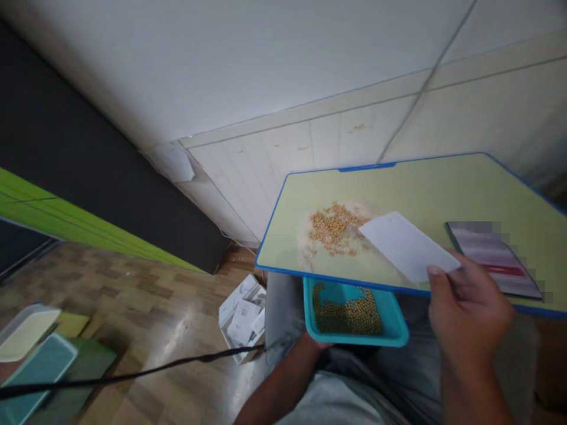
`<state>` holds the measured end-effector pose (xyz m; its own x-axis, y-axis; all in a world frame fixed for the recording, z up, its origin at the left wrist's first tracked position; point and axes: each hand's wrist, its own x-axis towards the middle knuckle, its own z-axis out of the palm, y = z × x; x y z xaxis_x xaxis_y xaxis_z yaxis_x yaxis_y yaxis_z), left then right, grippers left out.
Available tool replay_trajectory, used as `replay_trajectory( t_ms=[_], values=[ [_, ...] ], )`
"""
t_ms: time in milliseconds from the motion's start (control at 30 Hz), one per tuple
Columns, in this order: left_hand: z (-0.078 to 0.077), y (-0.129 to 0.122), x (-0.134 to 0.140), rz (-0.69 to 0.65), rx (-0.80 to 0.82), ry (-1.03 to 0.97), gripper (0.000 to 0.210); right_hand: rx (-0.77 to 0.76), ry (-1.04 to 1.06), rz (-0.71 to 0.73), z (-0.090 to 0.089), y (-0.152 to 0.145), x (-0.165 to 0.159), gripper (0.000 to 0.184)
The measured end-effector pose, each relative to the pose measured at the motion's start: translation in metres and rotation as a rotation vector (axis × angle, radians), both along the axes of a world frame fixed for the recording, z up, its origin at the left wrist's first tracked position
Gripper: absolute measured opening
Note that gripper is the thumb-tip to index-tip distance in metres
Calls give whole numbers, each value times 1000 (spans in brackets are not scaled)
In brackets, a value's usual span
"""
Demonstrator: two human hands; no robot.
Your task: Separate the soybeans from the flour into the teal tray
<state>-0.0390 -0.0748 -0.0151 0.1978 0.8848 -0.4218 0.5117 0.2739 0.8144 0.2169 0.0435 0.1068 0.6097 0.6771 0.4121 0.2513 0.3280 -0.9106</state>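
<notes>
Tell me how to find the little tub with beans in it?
Look for the pale green table with the blue edge. Just under its near edge, the left hand holds a small teal tray full of yellow beans. The other teal bins lie far off on the floor, and the loose bean pile sits on top of the table.

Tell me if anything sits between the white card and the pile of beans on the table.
Nothing visible does. The white card, held in the right hand, has its far corner right at the edge of the beans on the table. The dark booklet lies off to the right.
</notes>
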Motion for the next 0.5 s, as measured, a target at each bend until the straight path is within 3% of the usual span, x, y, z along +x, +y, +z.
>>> replay_trajectory(
  t_ms=[133, 500],
  values=[
    [8, -37, -17, 53, 13, -63, 61, -12, 30, 40, -8, -3, -3, 38],
    [-27, -35, -22, 127, -90, -110, 64, -7, 21, -3, -4, -5, 4, 33]
  ],
)
